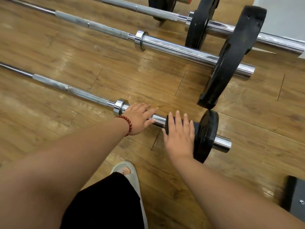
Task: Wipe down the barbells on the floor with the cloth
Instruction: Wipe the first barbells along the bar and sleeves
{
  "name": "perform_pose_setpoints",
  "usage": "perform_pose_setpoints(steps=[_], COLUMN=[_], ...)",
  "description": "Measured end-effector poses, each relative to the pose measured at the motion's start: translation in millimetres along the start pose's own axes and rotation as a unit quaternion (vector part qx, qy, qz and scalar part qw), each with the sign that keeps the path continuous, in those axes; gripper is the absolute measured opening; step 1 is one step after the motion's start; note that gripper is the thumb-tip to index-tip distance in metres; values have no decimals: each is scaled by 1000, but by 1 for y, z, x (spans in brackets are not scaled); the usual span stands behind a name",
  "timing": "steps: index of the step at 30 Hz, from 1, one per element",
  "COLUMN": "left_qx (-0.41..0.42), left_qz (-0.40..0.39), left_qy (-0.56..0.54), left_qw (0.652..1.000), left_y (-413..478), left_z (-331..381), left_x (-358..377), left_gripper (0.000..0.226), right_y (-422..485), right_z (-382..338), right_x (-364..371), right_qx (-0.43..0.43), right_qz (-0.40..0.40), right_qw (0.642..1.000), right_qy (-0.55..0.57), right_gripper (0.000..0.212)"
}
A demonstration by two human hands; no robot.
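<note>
From the head camera, three barbells are lying side by side on the wooden floor [66, 138], running from upper left toward lower right. The nearest barbell [85, 95] is sitting closest to the person, its chrome sleeve carrying a black plate [206, 136] near the end.

The left hand [140, 119] is resting flat on that sleeve just beside the chrome collar [120, 106], its fingers [148, 111] lying loosely spread across the metal rather than curling round it. A red bead bracelet [127, 123] is circling the wrist.

The right hand [179, 134] is pressing a dark cloth [170, 123] against the same sleeve, between the left hand and the black plate — its fingers are stretched out and slightly fanned over the cloth, palm down, not pinching it. The cloth is wrapping over the top of the sleeve, touching the plate's inner face or just short of it; which one is hard to tell.

The middle barbell [173, 48] is lying beyond, with a larger black plate [231, 60] leaning on its sleeve. The far barbell [156, 12] is lying behind it with another plate [198, 25] mounted.

At the bottom, a foot in a pale slipper [130, 176] is standing on the floor beside a black trouser leg [105, 202] — and a dark metal base [295, 197] is showing at the right edge.
</note>
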State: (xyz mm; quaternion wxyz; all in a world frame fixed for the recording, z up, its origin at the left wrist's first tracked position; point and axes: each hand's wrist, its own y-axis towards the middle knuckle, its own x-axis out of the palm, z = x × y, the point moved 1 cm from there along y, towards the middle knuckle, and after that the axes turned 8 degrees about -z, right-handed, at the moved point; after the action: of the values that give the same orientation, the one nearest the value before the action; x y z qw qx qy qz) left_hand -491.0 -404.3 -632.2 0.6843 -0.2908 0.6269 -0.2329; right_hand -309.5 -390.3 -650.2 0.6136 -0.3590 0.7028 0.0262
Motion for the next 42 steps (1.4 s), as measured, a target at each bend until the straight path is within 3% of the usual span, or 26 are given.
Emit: perform_pose_setpoints(steps=[7,12,17,21,24,27,31,34,37,42], left_qx=[44,70,86,85,71,53,61,67,79,83], left_qz=[22,54,84,127,131,145,145,160,166,167], left_qy=[-1,9,-15,-37,-74,-110,-123,-124,-129,-101], left_qw=[999,996,993,987,986,982,980,977,974,977], left_y=[-8,-4,0,2,3,1,-1,-7,-12,-23], left_z=[-7,-14,-17,-17,-15,-13,-15,-15,-18,-25], left_x=[6,20,21,26,25,24,26,32,42,49], left_gripper=[56,60,79,72,77,83,66,71,71,65], right_y=[14,-17,31,-7,0,44,47,41,50,64], right_z=[-15,-7,-20,-9,-5,-16,-1,12,5,-20], right_x=[1,10,-8,-4,-6,-26,-44,-48,-45,-49], right_qx=[122,84,215,84,85,100,-25,-60,-67,-52], right_qz=[22,-4,-8,-31,-68,-148,-270,-352,-370,-425], right_qw=[991,995,970,996,994,983,962,929,920,903], right_qy=[42,53,112,28,26,34,30,99,112,23], right_gripper=[58,59,57,58,57,58,62,64,58,55])
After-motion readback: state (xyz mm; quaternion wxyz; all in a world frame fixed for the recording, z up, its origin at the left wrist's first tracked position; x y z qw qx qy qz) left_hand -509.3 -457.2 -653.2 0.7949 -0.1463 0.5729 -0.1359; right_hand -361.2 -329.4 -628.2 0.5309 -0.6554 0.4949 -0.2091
